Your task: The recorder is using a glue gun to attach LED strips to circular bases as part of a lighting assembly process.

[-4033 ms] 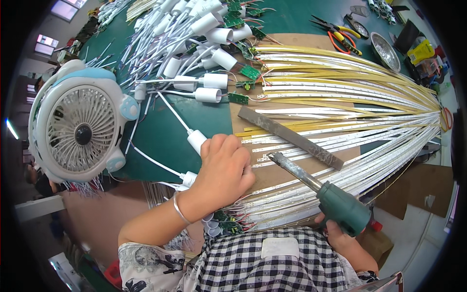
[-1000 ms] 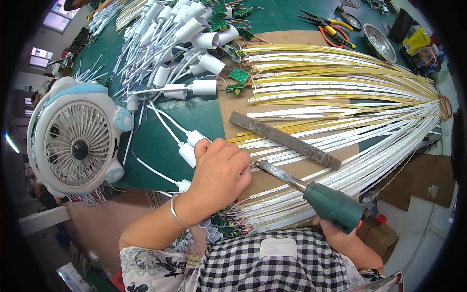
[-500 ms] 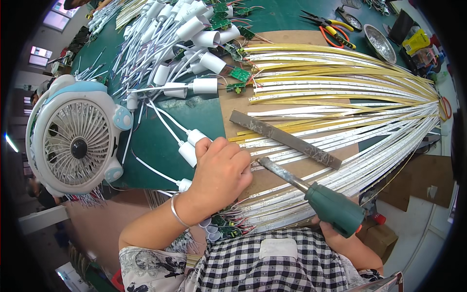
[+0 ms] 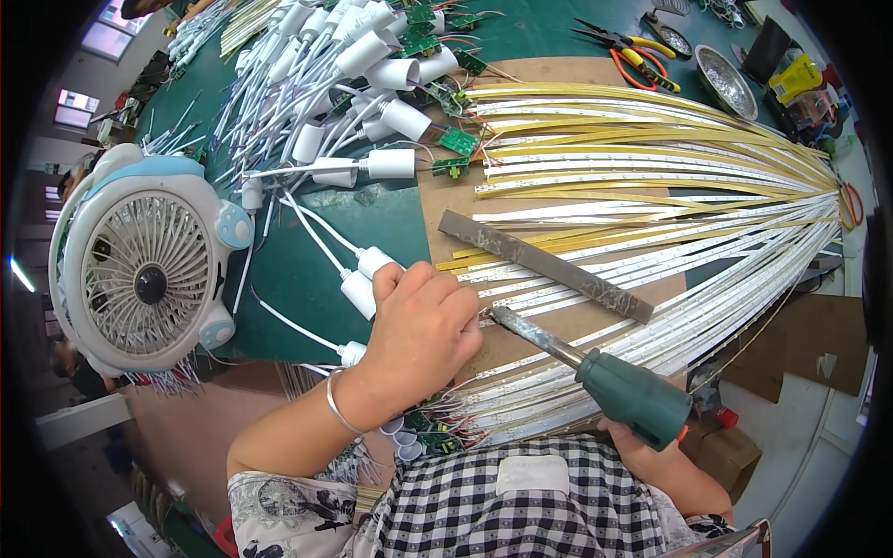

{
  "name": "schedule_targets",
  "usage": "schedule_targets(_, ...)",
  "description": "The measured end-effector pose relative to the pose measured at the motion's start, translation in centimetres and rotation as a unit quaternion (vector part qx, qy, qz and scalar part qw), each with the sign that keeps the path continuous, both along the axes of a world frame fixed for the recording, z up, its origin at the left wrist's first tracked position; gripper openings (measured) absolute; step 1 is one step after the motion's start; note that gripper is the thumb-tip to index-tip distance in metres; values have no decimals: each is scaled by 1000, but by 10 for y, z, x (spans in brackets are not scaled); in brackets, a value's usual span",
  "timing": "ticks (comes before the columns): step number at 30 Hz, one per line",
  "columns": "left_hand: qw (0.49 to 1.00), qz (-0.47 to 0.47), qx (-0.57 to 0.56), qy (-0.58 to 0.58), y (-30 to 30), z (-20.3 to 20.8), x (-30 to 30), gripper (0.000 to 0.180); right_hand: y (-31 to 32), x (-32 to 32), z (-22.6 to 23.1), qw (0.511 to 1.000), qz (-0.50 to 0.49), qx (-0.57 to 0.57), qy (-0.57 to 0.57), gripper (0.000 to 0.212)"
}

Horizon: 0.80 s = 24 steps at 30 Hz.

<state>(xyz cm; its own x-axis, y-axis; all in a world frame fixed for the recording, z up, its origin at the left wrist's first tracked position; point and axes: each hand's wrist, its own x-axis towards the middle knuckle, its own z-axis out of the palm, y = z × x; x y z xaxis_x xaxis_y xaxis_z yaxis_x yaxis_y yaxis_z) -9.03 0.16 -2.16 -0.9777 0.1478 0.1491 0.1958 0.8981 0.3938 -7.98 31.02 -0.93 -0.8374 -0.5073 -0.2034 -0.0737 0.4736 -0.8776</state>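
My left hand (image 4: 423, 321) is closed, fingers curled down at the ends of the white LED strips (image 4: 558, 296); what it pinches is hidden beneath them. White cylindrical caps with cables (image 4: 359, 294) lie against its left side. A soldering iron (image 4: 633, 395) with a dark green handle is gripped from below by my right hand (image 4: 637, 448), mostly hidden behind the handle. The iron's metal tip points left, close to my left fingertips and over a strip end. Just beyond the iron, a flat grey metal bar (image 4: 547, 265) lies slantwise across the strips.
Several white caps with green circuit boards (image 4: 458, 141) pile up at the back. A white and blue fan (image 4: 149, 270) stands at left. Cutters (image 4: 614, 42), orange-handled scissors (image 4: 642, 70) and a metal bowl (image 4: 726, 84) lie far right. Brown board (image 4: 456, 200) covers part of the green table.
The soldering iron has shifted slightly left with my right hand, its tip nearer the strip end by my left fingers. My left hand has hardly moved.
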Motion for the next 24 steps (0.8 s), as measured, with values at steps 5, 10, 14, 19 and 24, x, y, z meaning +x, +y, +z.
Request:
schedule_targets(5,999,8,15,43,2,-3,-1,15,0,-10,3,995,84,-9,62,28)
schedule_targets(10,999,7,15,39,2,-2,-2,15,-2,-5,3,999,30,-2,17,27)
schedule_targets(14,999,6,14,40,2,-2,-2,15,-1,-7,8,997,-20,-34,-65,28)
schedule_targets(19,999,6,9,38,2,-2,-2,15,5,-5,2,999,7,-41,-17,45)
schedule_targets(24,999,8,9,40,2,-2,-2,15,7,-6,2,999,29,-13,11,48)
